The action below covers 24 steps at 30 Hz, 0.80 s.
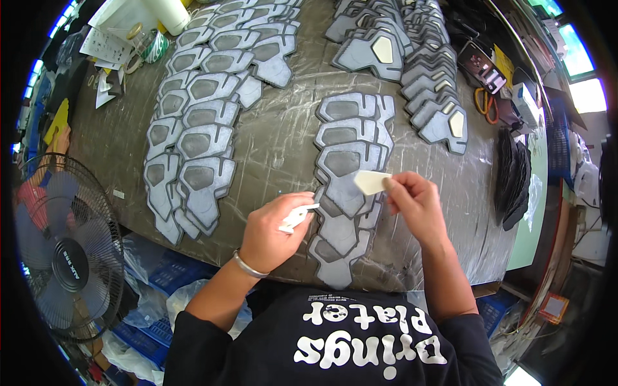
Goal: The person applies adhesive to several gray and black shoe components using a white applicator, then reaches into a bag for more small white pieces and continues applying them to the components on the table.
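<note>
Pinching a flat, cream-coloured five-sided piece [371, 183] is the right hand [417, 201], with thumb and fingers [407, 181] closed on its right end. The piece is over a column of overlapping grey panels with dark edges [347, 161] down the middle of the desk [280, 138]; can't tell if it's touching the one below. Each panel has a slot and a darker recessed patch, more or less the same shape as the cream piece.

Left hand [273, 228] is just beside that column, fingers curled around some thin white pieces [296, 220]. Most of that lot is hidden in the palm, so no idea how many. Silver bangle [248, 266] on that wrist, btw.

More of the same panels sit in long overlapping rows [209, 138] off to the left. At the far right there are two more overlapping runs, and several panels there, like the nearest one [439, 132], have a cream piece on them.

Along the right side: orange-handled scissors [479, 101] near a phone [481, 66], plus a stack of floppy black sheets [512, 183]. Big dark round fan [69, 264] at lower left, and another person's hand [60, 139] behind it with something yellow [58, 121].
</note>
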Available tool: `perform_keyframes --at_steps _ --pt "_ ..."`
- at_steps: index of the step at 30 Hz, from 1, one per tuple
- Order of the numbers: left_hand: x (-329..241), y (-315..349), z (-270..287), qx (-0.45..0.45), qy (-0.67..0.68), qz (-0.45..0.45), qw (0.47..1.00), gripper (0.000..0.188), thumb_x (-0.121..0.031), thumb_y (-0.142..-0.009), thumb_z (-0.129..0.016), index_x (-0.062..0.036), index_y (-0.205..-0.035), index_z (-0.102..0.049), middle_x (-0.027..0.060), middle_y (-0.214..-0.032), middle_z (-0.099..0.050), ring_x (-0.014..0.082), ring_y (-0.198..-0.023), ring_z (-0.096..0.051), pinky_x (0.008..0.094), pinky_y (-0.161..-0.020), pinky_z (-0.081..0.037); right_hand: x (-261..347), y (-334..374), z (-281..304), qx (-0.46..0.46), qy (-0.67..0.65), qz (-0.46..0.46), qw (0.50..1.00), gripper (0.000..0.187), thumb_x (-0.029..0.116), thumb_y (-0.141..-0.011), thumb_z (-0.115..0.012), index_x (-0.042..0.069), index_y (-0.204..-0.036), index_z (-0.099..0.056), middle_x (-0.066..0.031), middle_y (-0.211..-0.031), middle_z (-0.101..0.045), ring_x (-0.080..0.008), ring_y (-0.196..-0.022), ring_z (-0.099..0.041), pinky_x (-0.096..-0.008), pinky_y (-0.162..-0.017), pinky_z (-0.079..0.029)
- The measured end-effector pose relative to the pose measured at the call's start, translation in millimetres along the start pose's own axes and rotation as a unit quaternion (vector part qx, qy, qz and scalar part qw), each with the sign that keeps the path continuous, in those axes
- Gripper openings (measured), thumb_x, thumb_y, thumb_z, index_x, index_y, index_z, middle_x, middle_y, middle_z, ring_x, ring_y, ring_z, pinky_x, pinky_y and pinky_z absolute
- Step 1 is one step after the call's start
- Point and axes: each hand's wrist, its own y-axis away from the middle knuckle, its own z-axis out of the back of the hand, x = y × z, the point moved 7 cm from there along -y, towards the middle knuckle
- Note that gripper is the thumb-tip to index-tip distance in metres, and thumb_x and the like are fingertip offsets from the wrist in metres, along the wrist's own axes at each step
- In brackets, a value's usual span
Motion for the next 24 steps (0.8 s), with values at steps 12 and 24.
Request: perform_keyframes --at_steps 12,24 --pt "-3 -36 -19 0.077 -0.169 -0.044 0.982 0.031 -0.003 -0.071 -0.07 -0.0091 -0.1 -0.062 0.0079 -0.123 -0.06 0.0272 -0.092 -0.065 0.0362 -0.074 -0.054 23 -42 -22 0.035 0.062 -0.022 0.997 0.025 0.021 -0.091 -0.065 -0.003 -0.087 -0.064 0.0012 -0.065 -0.059 -0.0031 -0.056 -0.049 -0.0208 -0.048 -0.038" --pt "3 -29 -22 0.048 -0.191 -0.066 0.978 0.039 -0.002 -0.062 -0.072 -0.0104 -0.099 -0.064 0.005 -0.122 -0.06 0.0222 -0.078 -0.06 0.0313 -0.067 -0.053 21 -48 -31 0.024 0.117 -0.073 0.99 0.023 0.018 -0.089 -0.066 -0.005 -0.085 -0.065 0.0008 -0.064 -0.059 -0.0025 -0.057 -0.048 -0.0204 -0.049 -0.038"
